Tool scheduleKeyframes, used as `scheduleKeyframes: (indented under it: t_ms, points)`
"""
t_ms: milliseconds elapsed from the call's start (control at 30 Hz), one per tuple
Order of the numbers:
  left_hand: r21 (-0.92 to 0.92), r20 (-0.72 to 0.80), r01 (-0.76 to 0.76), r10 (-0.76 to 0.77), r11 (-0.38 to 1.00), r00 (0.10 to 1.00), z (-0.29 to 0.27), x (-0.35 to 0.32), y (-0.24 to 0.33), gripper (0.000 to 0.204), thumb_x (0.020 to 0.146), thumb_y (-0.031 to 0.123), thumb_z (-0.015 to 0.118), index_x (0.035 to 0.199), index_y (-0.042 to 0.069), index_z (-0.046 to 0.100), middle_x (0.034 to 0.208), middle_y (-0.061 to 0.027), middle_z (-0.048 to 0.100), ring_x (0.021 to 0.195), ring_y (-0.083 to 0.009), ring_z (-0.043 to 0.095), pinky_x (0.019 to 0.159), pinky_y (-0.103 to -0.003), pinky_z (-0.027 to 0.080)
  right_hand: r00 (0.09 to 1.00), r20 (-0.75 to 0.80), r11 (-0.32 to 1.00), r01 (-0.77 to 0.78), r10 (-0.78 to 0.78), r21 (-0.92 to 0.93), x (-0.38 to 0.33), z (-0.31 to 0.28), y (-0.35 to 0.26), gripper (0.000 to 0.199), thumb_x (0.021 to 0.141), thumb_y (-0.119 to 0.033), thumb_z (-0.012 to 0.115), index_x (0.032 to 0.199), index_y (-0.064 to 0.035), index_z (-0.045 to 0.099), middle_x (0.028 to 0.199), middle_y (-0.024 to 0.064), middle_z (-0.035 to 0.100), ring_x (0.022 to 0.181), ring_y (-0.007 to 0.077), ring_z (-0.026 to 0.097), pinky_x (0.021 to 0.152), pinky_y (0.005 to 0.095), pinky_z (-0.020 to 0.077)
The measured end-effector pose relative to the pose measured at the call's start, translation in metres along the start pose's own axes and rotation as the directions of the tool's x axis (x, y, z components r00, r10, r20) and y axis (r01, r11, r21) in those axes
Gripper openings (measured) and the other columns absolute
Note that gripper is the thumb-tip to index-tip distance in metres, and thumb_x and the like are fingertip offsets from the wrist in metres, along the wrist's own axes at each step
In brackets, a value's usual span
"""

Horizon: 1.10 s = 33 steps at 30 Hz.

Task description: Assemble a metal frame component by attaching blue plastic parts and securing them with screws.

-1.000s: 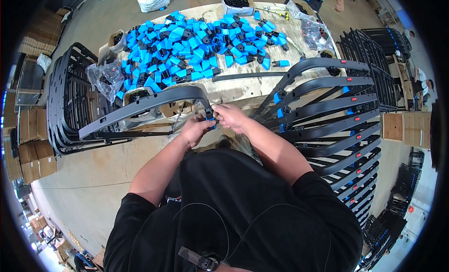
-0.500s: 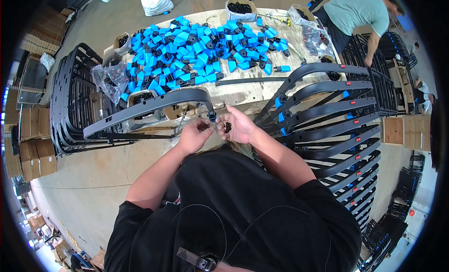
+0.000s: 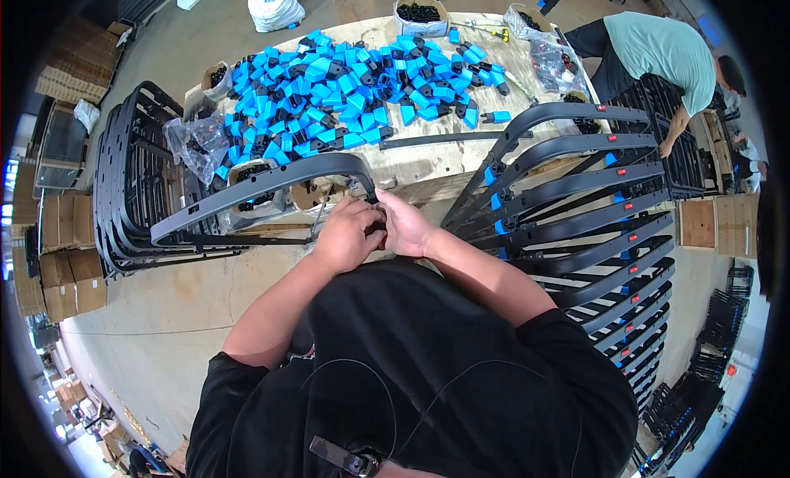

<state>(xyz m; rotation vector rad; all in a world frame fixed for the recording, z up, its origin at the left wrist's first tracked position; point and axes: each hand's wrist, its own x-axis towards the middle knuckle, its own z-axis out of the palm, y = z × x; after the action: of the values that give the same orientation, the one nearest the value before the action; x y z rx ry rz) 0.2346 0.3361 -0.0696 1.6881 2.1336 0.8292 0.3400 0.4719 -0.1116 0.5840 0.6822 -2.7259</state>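
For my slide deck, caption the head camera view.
Both hands work a small part at the end of a curved black frame, beside a table of blue-and-black clips.

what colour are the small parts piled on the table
Bright blue and black; the pile of small parts shows in the head view, past both hands.

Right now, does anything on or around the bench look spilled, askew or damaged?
Nothing stands out. The blue and black parts lie in a loose heap on the table, none over its edge. The finished frames are stacked evenly; both hands meet at the end of the black curved frame.
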Motion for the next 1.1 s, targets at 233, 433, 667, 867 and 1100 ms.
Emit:
scheduleKeyframes:
  t_ms: [233, 433, 667, 867, 1100]
  points:
    - [-0.116, -0.058, 0.027, -0.034, 0.993, 0.998, 0.008, -0.007, -0.006, 0.018, 0.074, 0.01, 0.078, 0.09, 0.006, 0.069, 0.095, -0.0086, 0.069, 0.095, -0.0314, 0.062, 0.089, -0.04, 0.051, 1.0, -0.002, 0.999, -0.026, 0.026, 0.022, 0.004, -0.02, 0.005, 0.05, 0.103, -0.052, 0.044, 0.126, -0.0092, 0.057, 0.11, 0.0056, 0.063, 0.093, 0.0196, 0.062, 0.082, 0.0392, 0.0504]
    - [-0.27, -0.318, 0.078, -0.166, 0.96, 0.934, 0.012, -0.009, -0.006, 0.031, 0.077, 0.006, 0.083, 0.097, 0.007, 0.059, 0.09, -0.0059, 0.066, 0.077, -0.0184, 0.063, 0.07, -0.032, 0.053, 0.996, -0.075, 0.988, 0.032, -0.043, -0.149, -0.007, -0.023, -0.003, 0.024, 0.098, -0.028, 0.06, 0.104, -0.0065, 0.067, 0.089, 0.0039, 0.065, 0.076, 0.0151, 0.06, 0.067, 0.0321, 0.0469]
    - [-0.238, -0.323, 0.062, -0.139, 0.969, 0.936, 0.011, -0.011, -0.009, 0.03, 0.078, 0.005, 0.082, 0.099, 0.005, 0.06, 0.091, -0.0071, 0.067, 0.078, -0.0192, 0.065, 0.072, -0.031, 0.054, 0.991, -0.124, 0.988, 0.035, -0.054, -0.153, -0.009, -0.015, -0.009, 0.017, 0.092, -0.019, 0.068, 0.099, -0.0036, 0.068, 0.083, 0.0048, 0.063, 0.069, 0.0138, 0.056, 0.058, 0.0281, 0.038]
    - [-0.307, -0.277, 0.027, -0.116, 0.951, 0.954, 0.013, -0.016, -0.01, 0.025, 0.083, 0.004, 0.075, 0.106, 0.004, 0.065, 0.091, -0.0116, 0.069, 0.082, -0.0278, 0.068, 0.074, -0.037, 0.055, 0.997, -0.078, 0.981, -0.005, -0.011, -0.196, -0.006, -0.032, -0.012, 0.012, 0.09, -0.014, 0.068, 0.091, -0.0015, 0.067, 0.073, 0.0047, 0.057, 0.058, 0.012, 0.049, 0.049, 0.0259, 0.0318]
    - [-0.227, -0.15, 0.113, -0.149, 0.967, 0.977, 0.013, -0.015, -0.018, 0.022, 0.086, 0.009, 0.074, 0.106, 0.002, 0.069, 0.098, -0.0135, 0.072, 0.086, -0.0252, 0.07, 0.078, -0.037, 0.056, 0.986, -0.162, 0.982, 0.017, -0.048, -0.186, 0.001, -0.034, 0.0, 0.013, 0.089, -0.014, 0.069, 0.085, -0.0017, 0.067, 0.07, 0.0039, 0.056, 0.057, 0.0098, 0.047, 0.047, 0.0248, 0.0294]
